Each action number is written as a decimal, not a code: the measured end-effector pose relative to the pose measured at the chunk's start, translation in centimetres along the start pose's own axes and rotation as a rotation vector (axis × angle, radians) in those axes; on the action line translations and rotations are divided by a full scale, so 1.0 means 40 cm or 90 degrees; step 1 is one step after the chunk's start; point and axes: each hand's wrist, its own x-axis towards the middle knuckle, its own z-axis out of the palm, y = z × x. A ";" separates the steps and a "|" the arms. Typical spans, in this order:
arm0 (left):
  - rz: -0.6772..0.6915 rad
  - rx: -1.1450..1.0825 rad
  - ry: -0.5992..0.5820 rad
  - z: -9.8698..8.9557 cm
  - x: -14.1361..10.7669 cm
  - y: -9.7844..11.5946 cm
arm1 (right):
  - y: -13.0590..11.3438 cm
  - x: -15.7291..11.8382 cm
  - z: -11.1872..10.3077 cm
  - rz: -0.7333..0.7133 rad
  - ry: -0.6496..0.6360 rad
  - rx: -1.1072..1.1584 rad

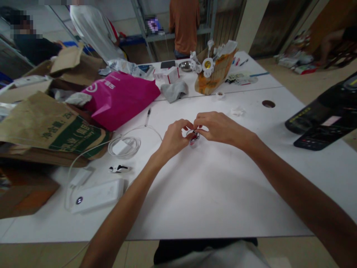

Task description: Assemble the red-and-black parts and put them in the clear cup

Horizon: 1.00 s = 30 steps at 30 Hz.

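1. Clock directions run from the cup (pixel 194 142), with twelve pointing away from the wearer. The small clear cup stands on the white table (pixel 212 193), below the fingertips, with dark and red bits at its mouth.
2. The left hand (pixel 177 134) comes in at nine o'clock, thumb and fingers curled toward each other beside the cup's rim; whether they close on anything is too small to tell.
3. The right hand (pixel 214 126) comes in from three, its thumb and forefinger drawn together over the rim, near the left fingertips. A tiny dark thing shows there; I cannot tell which hand holds it.
4. At one lies a tape roll (pixel 220 96); at two, a crumpled scrap (pixel 238 111); at three, a black bottle (pixel 301 121) and a dark device (pixel 320 136).
5. At nine sits a coiled cable (pixel 134 149); at eight, a power bank (pixel 99 195).
6. At ten are a pen (pixel 148 117) and a pink bag (pixel 125 98); at eleven, a grey cloth (pixel 174 91).
7. At twelve, beyond the table, stands a person in an orange-brown top (pixel 184 26).
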 end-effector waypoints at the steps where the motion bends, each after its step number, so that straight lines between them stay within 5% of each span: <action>1: -0.002 -0.003 -0.004 0.000 0.003 -0.001 | -0.001 0.000 0.001 0.004 0.000 -0.001; 11: 0.012 -0.044 -0.007 -0.018 0.005 0.001 | -0.009 0.001 0.007 0.048 -0.009 -0.006; 17: -0.005 -0.088 0.063 -0.041 -0.021 -0.002 | -0.014 0.004 0.008 0.056 -0.011 0.005; 30: -0.041 -0.197 0.140 -0.012 -0.090 -0.040 | -0.004 0.014 0.016 0.072 -0.019 0.043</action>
